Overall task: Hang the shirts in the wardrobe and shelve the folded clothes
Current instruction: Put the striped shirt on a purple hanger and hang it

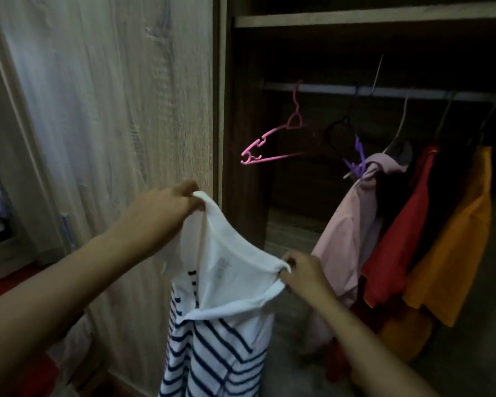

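I hold a white shirt with navy stripes up in front of the open wardrobe. My left hand pinches one side of its neckline, raised higher. My right hand pinches the other side, lower and to the right. The shirt hangs down between my arms. An empty pink hanger hangs on the rail above and beyond the shirt. A purple hanger carries a pale pink shirt further right.
A red garment and an orange garment hang on the rail to the right. A wooden wardrobe door stands at the left. A shelf runs above the rail. The wardrobe interior is dark.
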Demonstrator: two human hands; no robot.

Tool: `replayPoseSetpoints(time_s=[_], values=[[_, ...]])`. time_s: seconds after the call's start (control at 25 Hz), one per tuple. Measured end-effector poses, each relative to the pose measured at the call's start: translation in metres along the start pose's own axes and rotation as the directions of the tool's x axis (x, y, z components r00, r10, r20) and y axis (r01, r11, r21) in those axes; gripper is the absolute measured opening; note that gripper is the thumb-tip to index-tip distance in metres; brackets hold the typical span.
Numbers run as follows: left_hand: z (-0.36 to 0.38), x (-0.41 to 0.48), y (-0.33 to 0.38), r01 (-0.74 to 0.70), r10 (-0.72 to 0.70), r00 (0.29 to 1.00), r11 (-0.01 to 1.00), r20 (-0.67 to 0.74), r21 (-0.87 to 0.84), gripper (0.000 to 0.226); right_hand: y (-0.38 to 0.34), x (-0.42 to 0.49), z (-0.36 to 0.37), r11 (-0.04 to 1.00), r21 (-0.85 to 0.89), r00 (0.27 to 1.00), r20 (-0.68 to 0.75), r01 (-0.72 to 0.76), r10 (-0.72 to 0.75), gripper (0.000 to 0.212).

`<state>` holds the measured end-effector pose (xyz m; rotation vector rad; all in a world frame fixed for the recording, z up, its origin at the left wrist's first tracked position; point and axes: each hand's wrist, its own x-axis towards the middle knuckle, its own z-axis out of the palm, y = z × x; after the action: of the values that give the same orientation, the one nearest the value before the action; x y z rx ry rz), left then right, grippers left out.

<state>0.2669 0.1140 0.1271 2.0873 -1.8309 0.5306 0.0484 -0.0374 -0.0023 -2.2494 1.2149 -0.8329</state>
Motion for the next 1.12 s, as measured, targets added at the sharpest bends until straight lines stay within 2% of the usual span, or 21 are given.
replayPoseSetpoints(time_s=[0.04, 0.16, 0.2, 0.28, 0.32, 0.36, 0.4, 0.44, 0.52, 0.6, 0.68, 0.84, 0.96, 1.0, 1.04, 1.12], values=[[-0.004, 0.003, 0.000, -0.066, 0.068, 0.997, 0.994, -0.021, 0.082, 0.040, -0.007, 0.013, -0.014, 1.000, -0.008, 1.000, -0.012, 0.023, -0.024, 0.019], [-0.020, 0.024, 0.004, -0.018, 0.018, 0.998, 1.000, -0.058, -0.002, 0.037, -0.040, 0.055, -0.061, 0.990, 0.059, 0.972, -0.202, 0.131, -0.117, 0.019], [-0.022, 0.031, 0.008, -0.049, 0.052, 0.996, 0.998, -0.073, 0.035, 0.039, -0.051, 0.069, -0.080, 0.981, 0.024, 0.928, -0.330, 0.192, -0.174, 0.016], [-0.023, 0.037, 0.017, -0.095, 0.103, 0.992, 0.989, -0.076, 0.113, 0.044, -0.063, 0.093, -0.118, 0.947, -0.205, 0.764, -0.561, 0.246, -0.319, 0.017], [-0.023, 0.038, 0.021, -0.103, 0.113, 0.990, 0.988, -0.080, 0.116, 0.045, -0.064, 0.103, -0.134, 0.917, -0.351, 0.686, -0.622, 0.187, -0.378, 0.022], [-0.022, 0.039, 0.022, -0.113, 0.123, 0.988, 0.988, -0.098, 0.105, 0.045, -0.063, 0.112, -0.148, 0.879, -0.470, 0.649, -0.644, 0.081, -0.405, 0.030], [-0.022, 0.040, 0.024, -0.125, 0.136, 0.984, 0.987, -0.114, 0.097, 0.044, -0.059, 0.122, -0.159, 0.843, -0.536, 0.665, -0.644, -0.040, -0.378, 0.040], [-0.019, 0.040, 0.024, -0.142, 0.153, 0.981, 0.985, -0.122, 0.097, 0.044, -0.055, 0.132, -0.168, 0.842, -0.524, 0.719, -0.634, -0.128, -0.285, 0.050], [-0.014, 0.041, 0.025, -0.163, 0.173, 0.977, 0.983, -0.121, 0.086, 0.041, -0.042, 0.153, -0.175, 0.906, -0.359, 0.837, -0.546, -0.223, -0.011, 0.057], [-0.010, 0.041, 0.026, -0.168, 0.173, 0.979, 0.984, -0.108, 0.054, 0.039, -0.029, 0.168, -0.174, 0.957, -0.188, 0.880, -0.463, -0.219, 0.110, 0.046], [-0.003, 0.039, 0.023, -0.174, 0.175, 0.980, 0.985, -0.098, 0.023, 0.039, -0.023, 0.174, -0.166, 0.987, -0.064, 0.854, -0.511, -0.150, 0.097, 0.040], [0.005, 0.038, 0.019, -0.162, 0.161, 0.984, 0.987, -0.073, -0.001, 0.039, -0.034, 0.156, -0.146, 0.999, 0.044, 0.767, -0.642, 0.023, 0.011, 0.051], [0.010, 0.034, 0.018, -0.170, 0.169, 0.983, 0.985, -0.066, -0.010, 0.039, -0.025, 0.096, -0.094, 0.935, 0.240, 0.692, -0.722, 0.261, -0.008, 0.041], [0.012, 0.033, 0.018, -0.178, 0.176, 0.982, 0.984, -0.068, -0.017, 0.039, -0.016, 0.073, -0.072, 0.911, 0.285, 0.692, -0.722, 0.297, 0.000, 0.037], [0.013, 0.032, 0.018, -0.186, 0.184, 0.981, 0.982, -0.064, -0.024, 0.039, -0.009, 0.054, -0.053, 0.897, 0.332, 0.723, -0.690, 0.292, 0.020, 0.034], [0.016, 0.031, 0.019, -0.193, 0.191, 0.981, 0.981, -0.041, -0.030, 0.038, 0.008, 0.037, -0.029, 0.886, 0.426, 0.813, -0.573, 0.182, 0.108, 0.024]])
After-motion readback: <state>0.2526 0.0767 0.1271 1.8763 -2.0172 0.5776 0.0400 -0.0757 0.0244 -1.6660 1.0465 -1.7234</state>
